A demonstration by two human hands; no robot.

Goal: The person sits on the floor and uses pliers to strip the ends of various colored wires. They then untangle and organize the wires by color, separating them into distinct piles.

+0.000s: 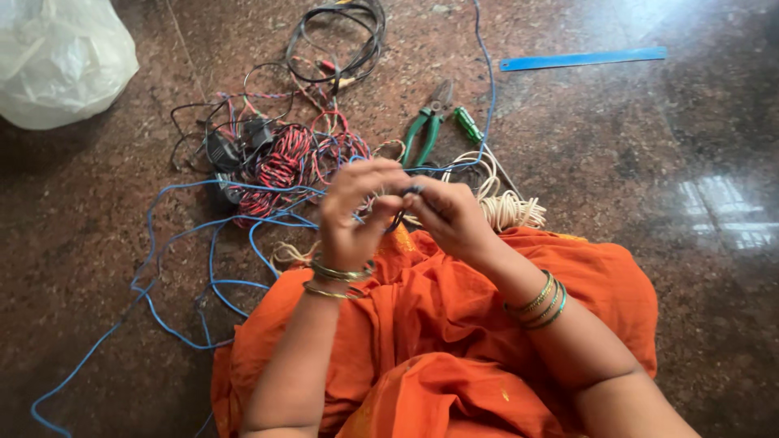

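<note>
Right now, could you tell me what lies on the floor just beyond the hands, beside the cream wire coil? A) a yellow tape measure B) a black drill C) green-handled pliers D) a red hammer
C: green-handled pliers lie on the floor beside the cream wire coil, beyond both hands.

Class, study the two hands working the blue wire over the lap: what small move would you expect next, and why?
Probably one more small twist or pull of the blue wire: both the left hand and right hand pinch it between their fingertips, while the green-handled pliers lie untouched on the floor.

Glossy polished stone floor point(690, 268), plastic-sheathed blue wire point(174, 328), soft orange cloth point(438, 341).
</note>
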